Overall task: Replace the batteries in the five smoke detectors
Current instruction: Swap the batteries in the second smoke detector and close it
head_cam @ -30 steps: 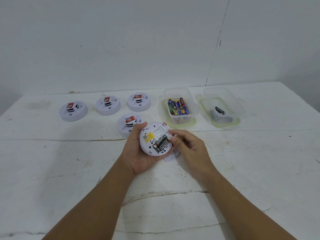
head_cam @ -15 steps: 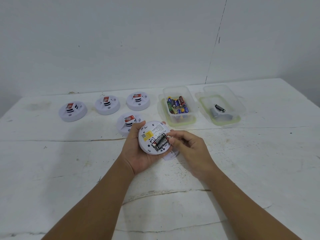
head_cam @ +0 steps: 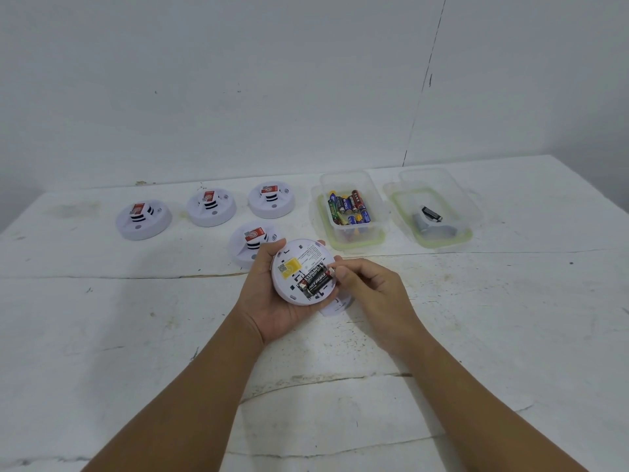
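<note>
Because its back must face up, the smoke detector [head_cam: 299, 270] sits tilted in the left hand [head_cam: 272, 301], fingers curled round its rim above the surface [head_cam: 136, 335]. Two black batteries [head_cam: 315, 280] lie in their slot. The right hand [head_cam: 371, 287] pinches at one battery's end, probably to pull it out. Fresh batteries wait in the tub [head_cam: 350, 206] close behind.

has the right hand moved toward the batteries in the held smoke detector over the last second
Yes, slightly. The right hand has edged left toward the black batteries in the round white smoke detector; its fingertips are now at their right end.
</note>
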